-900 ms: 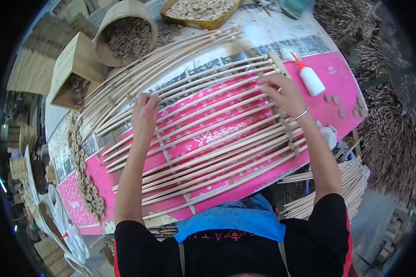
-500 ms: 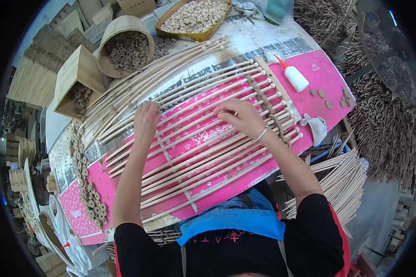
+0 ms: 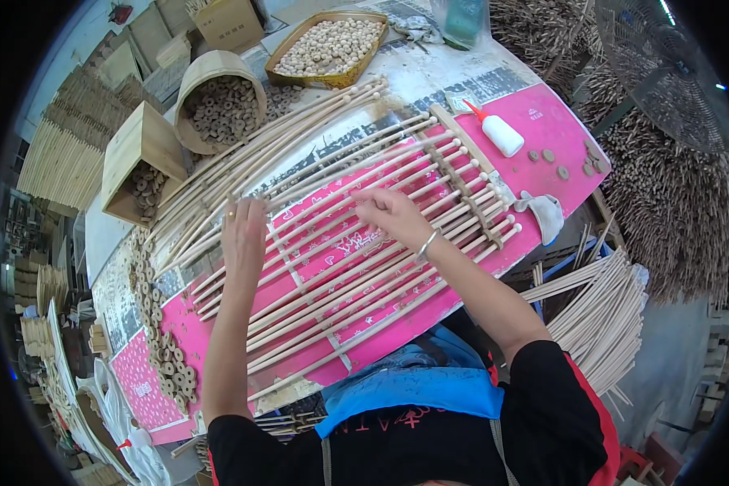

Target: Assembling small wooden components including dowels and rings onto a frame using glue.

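Observation:
Wooden rods with ball ends lie side by side across the pink sheet on the worktable. At the rods' right ends, a row of brown wooden rings sits across them beside a flat wooden strip. My left hand is closed at the far-left part of the rods, apparently round one rod; its fingertips are blurred. Over the middle rods, my right hand has its fingers curled toward the thumb. Whatever lies between them is hidden.
A white glue bottle with red tip lies at the right, near a white cloth. Behind the rods stand a tub of rings, a wooden box and a basket of wooden balls. Loose rings line the left side.
Both hands have shifted slightly left over the rods, the right one farther from the row of rings. The whole view has also shifted a little.

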`<action>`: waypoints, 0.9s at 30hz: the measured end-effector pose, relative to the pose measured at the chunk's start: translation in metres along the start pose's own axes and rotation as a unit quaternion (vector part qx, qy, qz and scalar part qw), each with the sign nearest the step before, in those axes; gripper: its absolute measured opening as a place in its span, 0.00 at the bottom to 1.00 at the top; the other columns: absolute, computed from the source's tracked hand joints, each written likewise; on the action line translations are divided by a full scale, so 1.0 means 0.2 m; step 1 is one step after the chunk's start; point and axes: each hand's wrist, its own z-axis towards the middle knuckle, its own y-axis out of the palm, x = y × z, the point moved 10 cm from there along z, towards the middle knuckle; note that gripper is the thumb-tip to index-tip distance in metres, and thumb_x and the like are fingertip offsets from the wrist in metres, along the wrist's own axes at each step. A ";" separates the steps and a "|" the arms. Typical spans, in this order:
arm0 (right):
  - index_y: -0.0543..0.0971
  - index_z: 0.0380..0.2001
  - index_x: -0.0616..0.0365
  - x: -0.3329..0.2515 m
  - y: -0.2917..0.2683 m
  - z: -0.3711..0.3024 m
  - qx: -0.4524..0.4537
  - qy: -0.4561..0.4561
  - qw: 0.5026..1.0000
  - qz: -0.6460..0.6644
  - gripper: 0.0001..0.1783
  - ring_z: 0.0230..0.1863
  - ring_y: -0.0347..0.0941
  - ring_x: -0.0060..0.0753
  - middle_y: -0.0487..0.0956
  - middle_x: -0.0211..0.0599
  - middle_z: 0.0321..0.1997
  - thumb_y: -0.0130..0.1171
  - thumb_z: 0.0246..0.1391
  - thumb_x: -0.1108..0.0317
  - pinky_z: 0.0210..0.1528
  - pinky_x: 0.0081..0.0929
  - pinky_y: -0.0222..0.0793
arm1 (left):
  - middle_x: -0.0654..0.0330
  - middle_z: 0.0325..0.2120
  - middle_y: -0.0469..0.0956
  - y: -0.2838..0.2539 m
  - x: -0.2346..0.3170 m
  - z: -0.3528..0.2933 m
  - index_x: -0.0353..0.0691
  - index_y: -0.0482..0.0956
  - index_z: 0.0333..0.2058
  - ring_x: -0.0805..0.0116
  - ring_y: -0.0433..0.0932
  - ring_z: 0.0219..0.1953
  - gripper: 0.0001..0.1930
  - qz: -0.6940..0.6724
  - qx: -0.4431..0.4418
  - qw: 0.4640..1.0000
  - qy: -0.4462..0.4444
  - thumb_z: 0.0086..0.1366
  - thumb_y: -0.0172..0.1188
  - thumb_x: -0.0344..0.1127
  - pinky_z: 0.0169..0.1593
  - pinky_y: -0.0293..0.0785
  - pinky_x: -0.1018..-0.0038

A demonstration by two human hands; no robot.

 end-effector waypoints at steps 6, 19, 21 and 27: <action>0.83 0.41 0.59 0.17 0.11 -0.01 0.087 0.166 0.922 0.340 0.18 0.32 0.80 0.21 0.83 0.31 0.32 0.64 0.66 0.53 0.34 0.18 0.78 | 0.58 0.40 0.77 -0.29 0.22 -0.22 0.41 0.81 0.46 0.55 0.77 0.43 0.15 -0.044 0.001 0.999 -0.009 0.58 0.67 0.26 0.45 0.74 0.61; 0.84 0.50 0.56 0.01 0.38 -0.23 0.006 0.122 0.936 0.329 0.15 0.37 0.79 0.17 0.85 0.30 0.39 0.63 0.68 0.58 0.41 0.19 0.75 | 0.54 0.43 0.82 -0.19 0.39 -0.27 0.46 0.68 0.69 0.64 0.84 0.40 0.34 -0.324 -0.063 0.932 -0.151 0.65 0.66 0.24 0.40 0.81 0.68; 0.82 0.54 0.58 -0.09 0.37 -0.27 -0.010 0.100 0.947 0.305 0.18 0.37 0.78 0.16 0.85 0.30 0.41 0.64 0.66 0.60 0.37 0.18 0.76 | 0.56 0.37 0.83 -0.13 0.37 -0.34 0.46 0.68 0.69 0.69 0.83 0.35 0.33 -0.376 -0.120 0.895 -0.209 0.67 0.64 0.23 0.39 0.79 0.71; 0.82 0.53 0.60 -0.02 0.38 -0.32 -0.043 0.115 0.945 0.302 0.19 0.35 0.78 0.16 0.84 0.30 0.39 0.67 0.64 0.61 0.34 0.17 0.76 | 0.59 0.28 0.76 -0.18 0.41 -0.40 0.46 0.70 0.68 0.73 0.74 0.28 0.30 -0.388 -0.101 0.897 -0.186 0.69 0.60 0.21 0.35 0.73 0.75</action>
